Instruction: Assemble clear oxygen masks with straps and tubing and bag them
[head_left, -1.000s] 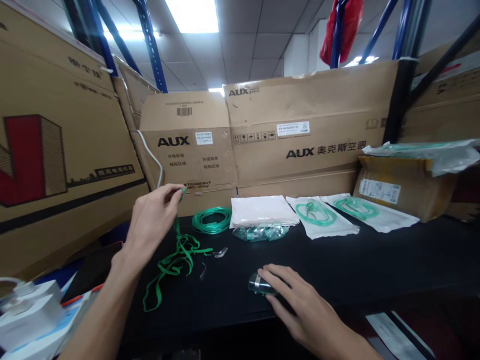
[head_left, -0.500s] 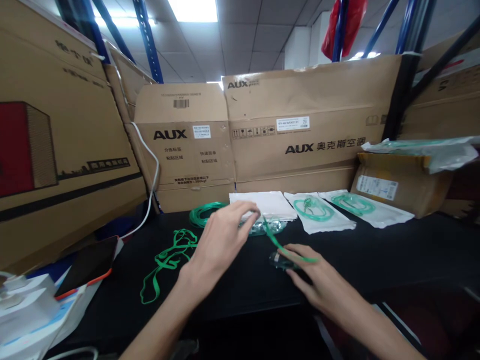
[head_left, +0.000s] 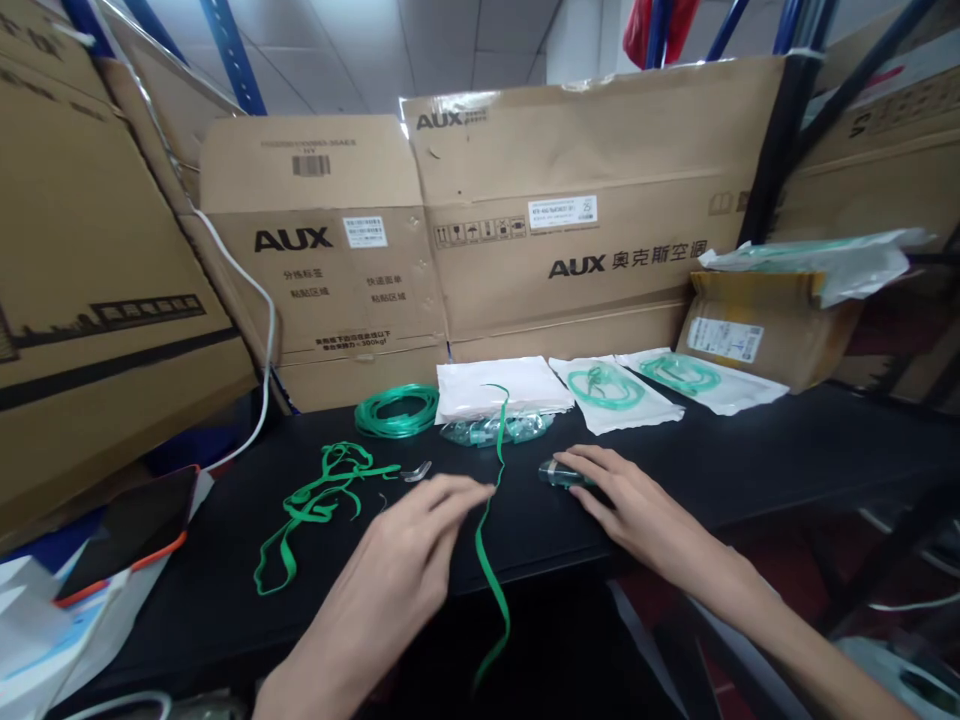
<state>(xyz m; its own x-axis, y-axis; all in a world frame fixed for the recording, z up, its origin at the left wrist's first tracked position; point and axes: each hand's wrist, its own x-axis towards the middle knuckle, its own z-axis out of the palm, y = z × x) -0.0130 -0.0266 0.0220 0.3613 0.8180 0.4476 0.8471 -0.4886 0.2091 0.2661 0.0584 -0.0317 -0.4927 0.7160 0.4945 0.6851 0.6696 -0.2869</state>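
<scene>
My left hand (head_left: 409,545) is over the front of the black table, its fingers closed at a thin green elastic strap (head_left: 487,560). The strap runs up past my fingertips and hangs down over the table's front edge. My right hand (head_left: 637,505) rests with its fingers curled over a clear greenish plastic mask (head_left: 556,473) lying on the table; the hand covers much of it. Left of my left hand lies a tangle of green straps (head_left: 319,495). A small metal clip-like piece (head_left: 417,471) sits beside that tangle.
Behind are a coil of green tubing (head_left: 396,411), a stack of white packets (head_left: 499,385), a bag of clear parts (head_left: 495,430) and packets with tubing (head_left: 611,395). A small carton (head_left: 757,330) stands right; a phone (head_left: 131,535) lies left. AUX cardboard (head_left: 570,290) walls the back.
My left hand has come down and nearer, and the strap, earlier stretched toward my right hand, now hangs beside my left fingertips. My right hand stays on the mask. The view has shifted.
</scene>
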